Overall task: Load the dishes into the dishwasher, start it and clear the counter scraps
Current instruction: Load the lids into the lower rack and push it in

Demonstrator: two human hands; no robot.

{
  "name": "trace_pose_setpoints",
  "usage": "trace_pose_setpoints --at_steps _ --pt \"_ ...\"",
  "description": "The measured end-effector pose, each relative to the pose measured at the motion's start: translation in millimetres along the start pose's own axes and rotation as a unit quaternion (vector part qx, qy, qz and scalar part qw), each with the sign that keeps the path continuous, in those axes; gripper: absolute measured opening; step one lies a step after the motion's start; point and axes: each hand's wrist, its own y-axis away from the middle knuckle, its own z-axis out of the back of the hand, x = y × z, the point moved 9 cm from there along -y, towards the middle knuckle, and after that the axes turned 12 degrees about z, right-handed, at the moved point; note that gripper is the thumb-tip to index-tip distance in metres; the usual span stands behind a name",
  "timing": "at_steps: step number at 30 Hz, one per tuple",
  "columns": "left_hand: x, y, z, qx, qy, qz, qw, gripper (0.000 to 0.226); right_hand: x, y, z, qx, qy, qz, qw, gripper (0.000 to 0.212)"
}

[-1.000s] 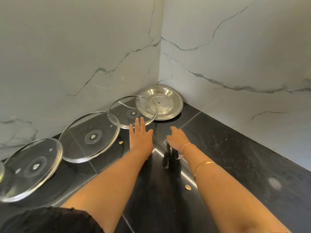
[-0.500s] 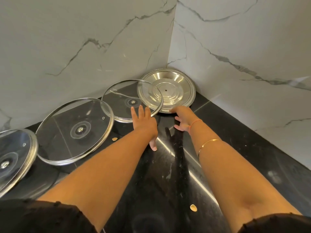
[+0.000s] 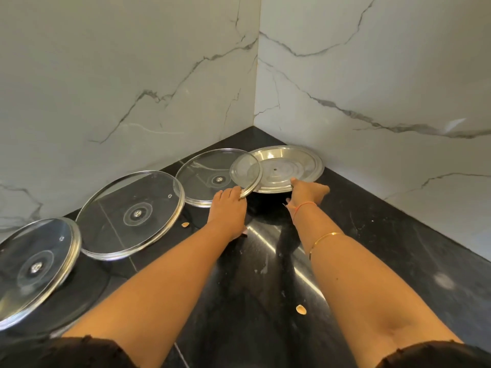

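**Lids in Hand, No Dishwasher in Sight**

Judged the task barely begun. Saw no dishwasher, nothing loaded, nothing started, and the scraps uncleared. Noted one pale scrap [image 3: 301,309] nearest, on the black counter [image 3: 398,248] between the two forearms, toward the front edge.

Counted three glass lids in a row along the counter's left back edge, all tilted. Placed the nearest glass lid [image 3: 34,266] far left, partly cut off by the frame, and the second glass lid [image 3: 132,213] just beside it. Could not tell whether their rims touched. Spotted another scrap [image 3: 185,224] just off the second lid's near rim.

Found the left hand [image 3: 228,208] farther in, fingers curled round the steel-banded rim of the third glass lid [image 3: 212,179] — its right edge overlapping the steel lid [image 3: 287,168]. Found the right hand [image 3: 305,193] pinching that steel lid's near rim, thumb on top. Took the near edge to be raised off the counter, judging by the dark shadow beneath.

Placed the steel lid deepest, close to the back corner where the marble walls [image 3: 372,75] met. Read the glass lids as clear and underside up, each with a centre screw showing. Read the steel one as shiny and ringed, with a small centre hole.
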Motion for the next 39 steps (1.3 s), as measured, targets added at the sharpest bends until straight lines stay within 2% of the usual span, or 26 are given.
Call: trace_pose_setpoints --at_steps 2,4,6,9,13,17,22,26,30,33,36,39 --pt "0.6 4.3 13.3 -0.044 0.041 -0.004 0.998 0.034 6.0 4.7 13.9 0.001 -0.016 -0.009 1.0 0.047" --pt "-4.7 11.8 27.4 -0.068 0.054 -0.026 0.996 0.026 12.9 10.5 26.7 0.013 -0.023 -0.002 1.0 0.039" --pt "-15.9 20.2 37.6 -0.076 0.031 -0.064 0.995 0.024 22.3 18.1 41.4 0.004 0.0 0.045 0.999 0.029" --pt "-30.8 41.7 52.5 -0.081 0.039 -0.094 0.992 0.029 32.0 38.5 72.2 -0.031 0.035 0.115 0.992 0.031" --pt "-40.3 78.9 82.1 -0.146 0.149 -0.108 0.972 0.035 43.5 74.5 106.4 -0.042 -0.002 0.168 0.985 0.028" --pt "-43.7 128.6 121.7 -0.238 0.308 -0.114 0.914 0.035 58.1 120.3 141.7 -0.037 -0.013 0.214 0.976 0.028" --pt "-22.7 187.4 138.7 -0.23 0.484 -0.023 0.844 0.034 76.7 185.9 203.9 -0.047 -0.013 0.295 0.954 0.031" --pt "-12.8 258.2 122.6 -0.185 0.661 0.089 0.722 0.036 76.9 242.1 257.8 -0.075 -0.059 0.303 0.948 0.032" --pt "-12.5 336.1 102.0 -0.178 0.735 0.169 0.632 0.051 73.9 296.9 299.6 -0.06 -0.042 0.33 0.941 0.03" --pt "-12.8 386.9 87.8 -0.148 0.767 0.194 0.594 0.062 79.1 332.3 332.3 -0.041 -0.015 0.37 0.928 0.031" --pt "-14.5 430.9 79.9 -0.105 0.805 0.189 0.553 0.059 76.8 370.0 362.2 -0.039 0.004 0.4 0.916 0.028" --pt "-14.9 477.3 80.9 -0.088 0.812 0.176 0.55 0.048 68.4 413.4 389.7 -0.034 0.026 0.418 0.907 0.032"
